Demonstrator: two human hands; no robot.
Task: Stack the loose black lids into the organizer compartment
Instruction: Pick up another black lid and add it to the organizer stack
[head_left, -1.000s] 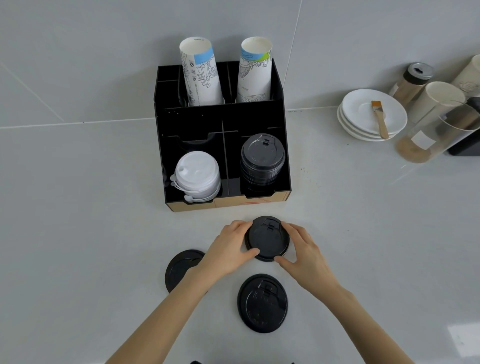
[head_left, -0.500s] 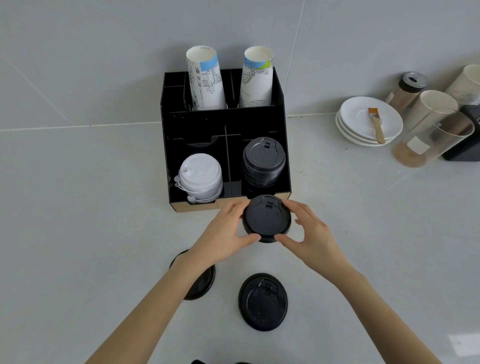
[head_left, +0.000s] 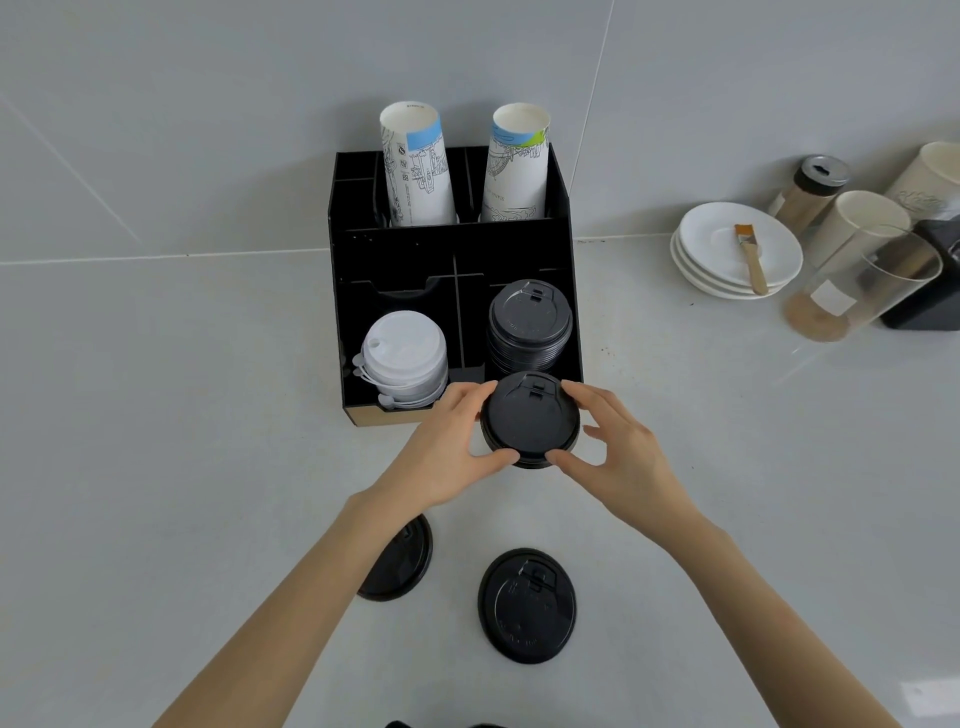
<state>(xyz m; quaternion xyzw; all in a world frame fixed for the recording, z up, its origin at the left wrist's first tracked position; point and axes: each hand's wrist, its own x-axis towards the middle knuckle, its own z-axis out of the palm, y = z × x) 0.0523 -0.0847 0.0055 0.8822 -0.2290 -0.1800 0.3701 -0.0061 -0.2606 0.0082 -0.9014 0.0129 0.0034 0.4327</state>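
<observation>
A black lid (head_left: 530, 421) hangs just in front of the black organizer (head_left: 452, 244), level with its front edge. My left hand (head_left: 447, 452) grips the lid's left rim and my right hand (head_left: 618, 447) grips its right rim. Behind it, the organizer's front right compartment holds a stack of black lids (head_left: 530, 325). Two loose black lids lie on the counter near me: one (head_left: 527, 605) in full view, the other (head_left: 400, 561) partly hidden under my left forearm.
White lids (head_left: 405, 358) fill the organizer's front left compartment, and two paper cup stacks (head_left: 415, 166) stand in its back slots. To the right are white saucers (head_left: 737, 254) with a brush, a shaker, paper cups and a clear container (head_left: 862, 286).
Both hands have lifted the black lid off the counter and carried it forward to the organizer's front edge. The other two loose lids have stayed where they were.
</observation>
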